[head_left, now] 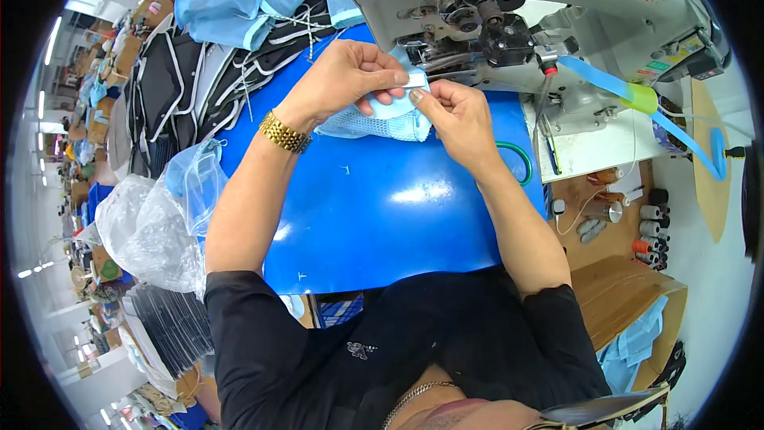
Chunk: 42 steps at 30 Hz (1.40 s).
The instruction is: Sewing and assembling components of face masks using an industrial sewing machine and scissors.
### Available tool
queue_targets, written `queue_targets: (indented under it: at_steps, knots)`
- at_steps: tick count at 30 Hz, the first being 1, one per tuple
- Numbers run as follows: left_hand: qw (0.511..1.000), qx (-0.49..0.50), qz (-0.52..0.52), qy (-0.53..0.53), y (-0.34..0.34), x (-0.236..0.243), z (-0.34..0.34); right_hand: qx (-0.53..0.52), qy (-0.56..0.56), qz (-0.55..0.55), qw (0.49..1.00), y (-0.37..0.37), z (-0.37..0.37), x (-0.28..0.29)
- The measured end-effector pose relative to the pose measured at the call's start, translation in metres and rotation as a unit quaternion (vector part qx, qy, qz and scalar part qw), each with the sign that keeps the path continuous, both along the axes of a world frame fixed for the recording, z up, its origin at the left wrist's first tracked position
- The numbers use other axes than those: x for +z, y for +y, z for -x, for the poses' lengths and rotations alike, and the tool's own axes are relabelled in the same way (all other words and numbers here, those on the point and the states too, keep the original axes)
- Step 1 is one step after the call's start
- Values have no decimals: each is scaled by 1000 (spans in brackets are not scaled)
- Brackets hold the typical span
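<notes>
Between my two hands, close to the sewing machine (446,24), is a light blue mesh fabric piece (378,126). My left hand (354,80) pinches its upper edge by a small white label (415,80), thumb against fingers. On the other side of the label, my right hand (455,115) presses the same piece between thumb and forefinger. The fabric hangs down onto the blue work surface (374,215). Part of it runs up beneath the machine head, and the needle area is hidden from view.
Finished-looking light blue mesh pieces (219,16) and black pieces with white trim (179,87) are heaped at the far left. A clear plastic bag (151,227) lies at the left edge. Blue tape (593,76) runs to the machine; a cardboard box (637,310) stands lower right.
</notes>
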State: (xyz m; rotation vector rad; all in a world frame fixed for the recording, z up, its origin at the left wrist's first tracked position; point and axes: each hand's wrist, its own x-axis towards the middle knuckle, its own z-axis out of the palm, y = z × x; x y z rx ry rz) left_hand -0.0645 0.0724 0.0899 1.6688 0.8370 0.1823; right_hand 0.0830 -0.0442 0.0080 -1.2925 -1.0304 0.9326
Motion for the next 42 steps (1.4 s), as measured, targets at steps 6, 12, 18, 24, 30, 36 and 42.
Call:
queue_targets:
  at_steps: [6,12,18,24,30,36,42]
  knots:
    - [1000,8,0,-6,-2,-6,-4,16,40,-10,999,-2,0,4]
    - [1000,29,9,7,-2,-7,-8,8,5,1,1000,-3,0,7]
    - [996,53,65,-23,1,-11,-9,5,3,-20,1000,-5,2,7]
    - [995,64,75,-32,1,-13,-10,6,-9,-25,1000,-3,1,4]
    - [994,84,62,-33,-3,-14,-11,12,16,-31,999,-4,2,4]
    - [994,81,63,-31,-3,-14,-13,13,31,-36,999,-2,1,1]
    - [993,93,67,-20,-4,-16,-13,9,44,-42,998,-2,3,-2]
